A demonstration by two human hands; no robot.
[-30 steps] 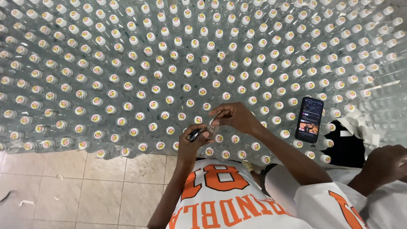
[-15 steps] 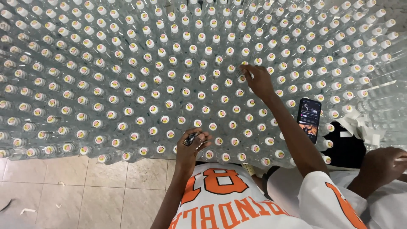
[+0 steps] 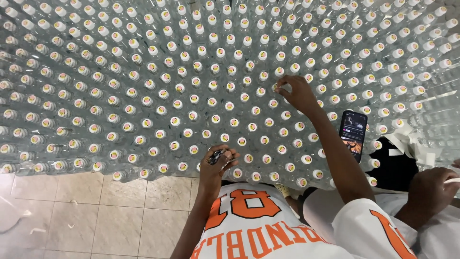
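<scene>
A wide field of clear plastic bottles (image 3: pixel 143 96) stands upright in front of me, each with a white cap bearing a small round sticker. My right hand (image 3: pixel 299 93) is stretched out over them, with its fingertips pinched on one bottle cap (image 3: pixel 277 88). Closer to me, my left hand (image 3: pixel 215 165) rests at the near edge of the bottles and grips a small dark object (image 3: pixel 215 156); what it is I cannot make out. I wear a white jersey with orange print.
A dark phone (image 3: pixel 353 134) with a lit screen lies on the bottle tops at right. Beside it sit a black bag (image 3: pixel 395 165) and white paper strips (image 3: pixel 421 153). Another person's hand (image 3: pixel 431 192) is at the lower right. Beige floor tiles (image 3: pixel 96 216) lie at lower left.
My right hand left the left hand and the dark object, then reached forward and right over the bottles to a cap further out. The left hand stayed in place.
</scene>
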